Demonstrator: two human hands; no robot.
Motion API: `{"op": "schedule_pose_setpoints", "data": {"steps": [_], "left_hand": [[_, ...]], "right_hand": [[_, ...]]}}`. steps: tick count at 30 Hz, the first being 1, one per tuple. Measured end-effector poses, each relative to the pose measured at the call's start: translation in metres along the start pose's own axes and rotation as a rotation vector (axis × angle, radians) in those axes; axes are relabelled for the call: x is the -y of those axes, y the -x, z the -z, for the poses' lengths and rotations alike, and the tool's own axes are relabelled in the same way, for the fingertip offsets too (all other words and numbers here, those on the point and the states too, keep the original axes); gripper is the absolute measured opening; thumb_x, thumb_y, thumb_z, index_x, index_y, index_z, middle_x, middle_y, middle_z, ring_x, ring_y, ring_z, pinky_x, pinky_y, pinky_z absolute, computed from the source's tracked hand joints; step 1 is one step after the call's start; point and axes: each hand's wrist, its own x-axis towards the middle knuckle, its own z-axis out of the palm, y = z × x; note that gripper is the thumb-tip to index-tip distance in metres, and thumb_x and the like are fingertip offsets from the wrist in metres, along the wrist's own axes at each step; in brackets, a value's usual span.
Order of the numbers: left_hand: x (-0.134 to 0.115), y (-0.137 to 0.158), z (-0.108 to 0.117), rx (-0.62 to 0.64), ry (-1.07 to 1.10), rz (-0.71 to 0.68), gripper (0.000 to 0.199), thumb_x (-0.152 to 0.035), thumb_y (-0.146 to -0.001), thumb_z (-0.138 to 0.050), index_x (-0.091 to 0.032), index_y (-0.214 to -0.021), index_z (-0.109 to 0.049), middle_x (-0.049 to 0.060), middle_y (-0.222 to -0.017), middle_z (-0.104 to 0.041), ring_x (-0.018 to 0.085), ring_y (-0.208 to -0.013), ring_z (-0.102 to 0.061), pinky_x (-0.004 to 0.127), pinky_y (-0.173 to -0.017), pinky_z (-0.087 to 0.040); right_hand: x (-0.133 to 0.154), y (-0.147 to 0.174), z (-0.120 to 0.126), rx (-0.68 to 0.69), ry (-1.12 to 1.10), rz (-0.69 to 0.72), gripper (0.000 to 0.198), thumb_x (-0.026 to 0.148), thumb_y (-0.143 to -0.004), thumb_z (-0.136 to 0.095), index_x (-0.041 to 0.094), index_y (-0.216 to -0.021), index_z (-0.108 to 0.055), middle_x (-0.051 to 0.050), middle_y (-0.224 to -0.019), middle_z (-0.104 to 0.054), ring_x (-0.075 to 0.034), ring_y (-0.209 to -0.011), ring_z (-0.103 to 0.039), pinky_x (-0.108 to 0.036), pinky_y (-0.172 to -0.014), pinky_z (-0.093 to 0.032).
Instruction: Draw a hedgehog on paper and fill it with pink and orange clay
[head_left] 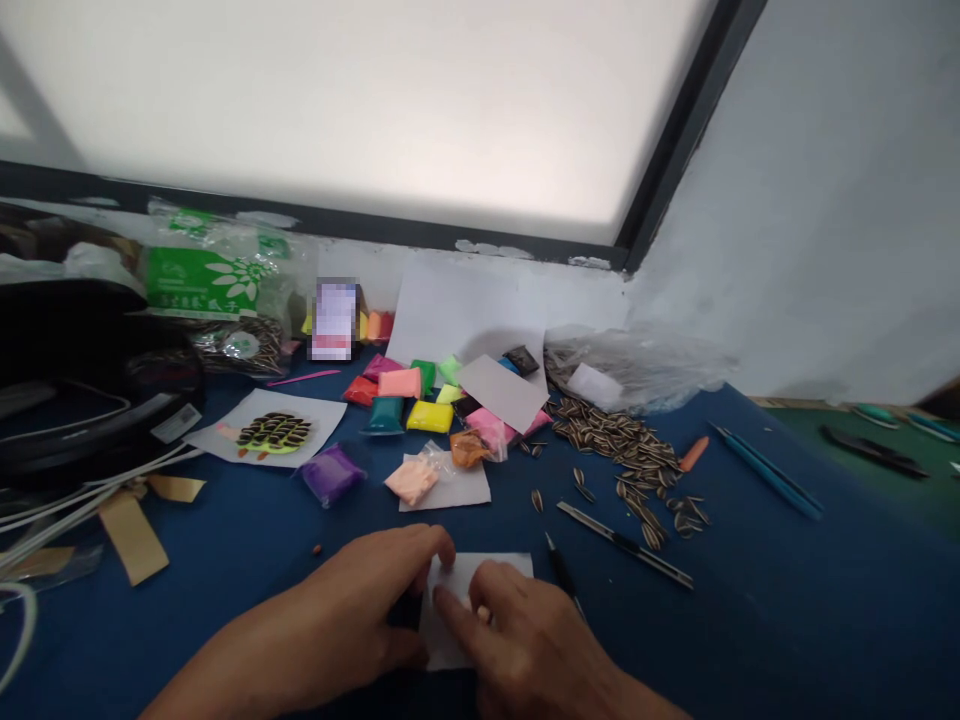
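Note:
A small white paper card [450, 640] lies on the blue table in front of me. My left hand [360, 600] holds the card by its left side, its index fingertip near the top edge and the thumb lower down. Over the right half of the card, my right hand [525, 630] has its fingers curled and pressed down. A small bit of peach modelling clay [484, 613] peeks out among those fingers; the rest is hidden. Just beyond the card, an opened packet of peach clay [412, 480] sits on another white card [472, 487].
Coloured clay packets [430, 416] spread behind my hands. Sunflower seeds [615, 440] are heaped at right, near a utility knife [626, 545], a black pen [561, 570] and blue tweezers [772, 475]. A seed-covered clay figure [274, 432] on paper, a phone [334, 320] and cables [97, 485] are at left.

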Motion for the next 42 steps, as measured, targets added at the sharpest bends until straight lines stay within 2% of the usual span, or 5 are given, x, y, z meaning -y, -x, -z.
{"op": "schedule_pose_setpoints", "data": {"steps": [10, 19, 30, 38, 42], "left_hand": [[0.02, -0.005, -0.007, -0.102, 0.079, 0.012, 0.041, -0.027, -0.082, -0.057, -0.028, -0.123, -0.058, -0.001, -0.091, -0.062, 0.021, -0.083, -0.057, 0.03, -0.072, -0.044], [0.02, -0.01, -0.011, -0.187, -0.075, 0.021, 0.017, -0.024, -0.082, -0.054, -0.025, -0.097, -0.061, 0.0, -0.089, -0.06, 0.02, -0.077, -0.053, 0.031, -0.073, -0.044], [0.012, -0.012, -0.008, -0.179, -0.032, -0.015, 0.007, -0.025, -0.085, -0.051, -0.023, -0.082, -0.058, 0.001, -0.083, -0.059, 0.021, -0.076, -0.054, 0.031, -0.07, -0.04], [0.013, -0.01, 0.005, -0.207, 0.465, -0.015, 0.031, -0.048, -0.084, -0.062, -0.022, -0.099, -0.064, -0.001, -0.085, -0.062, 0.016, -0.072, -0.054, 0.024, -0.058, -0.042], [0.014, -0.009, 0.011, -0.143, 0.431, -0.056, 0.027, -0.046, -0.087, -0.062, -0.021, -0.092, -0.068, 0.0, -0.083, -0.062, 0.017, -0.076, -0.055, 0.026, -0.066, -0.044]], "right_hand": [[-0.019, 0.008, 0.028, 0.107, -0.069, -0.389, 0.023, 0.01, -0.094, -0.046, 0.015, -0.101, -0.067, -0.009, -0.089, -0.062, -0.022, -0.072, -0.064, -0.032, -0.058, -0.048], [-0.027, 0.009, 0.021, 0.272, 0.1, -0.431, 0.012, 0.005, -0.087, -0.06, 0.016, -0.09, -0.064, -0.009, -0.091, -0.065, -0.025, -0.079, -0.067, -0.034, -0.064, -0.054], [-0.03, 0.011, 0.018, 0.22, 0.096, -0.408, 0.018, 0.0, -0.086, -0.056, 0.017, -0.082, -0.058, -0.007, -0.083, -0.061, -0.022, -0.068, -0.062, -0.03, -0.057, -0.048], [-0.031, 0.009, 0.038, -0.108, -0.078, -0.383, 0.019, 0.007, -0.096, -0.041, 0.019, -0.087, -0.053, -0.005, -0.084, -0.055, -0.019, -0.069, -0.056, -0.03, -0.06, -0.043], [-0.031, 0.008, 0.043, -0.103, -0.093, -0.395, 0.018, 0.009, -0.096, -0.042, 0.019, -0.086, -0.053, -0.005, -0.084, -0.055, -0.019, -0.068, -0.055, -0.03, -0.06, -0.041]]}}
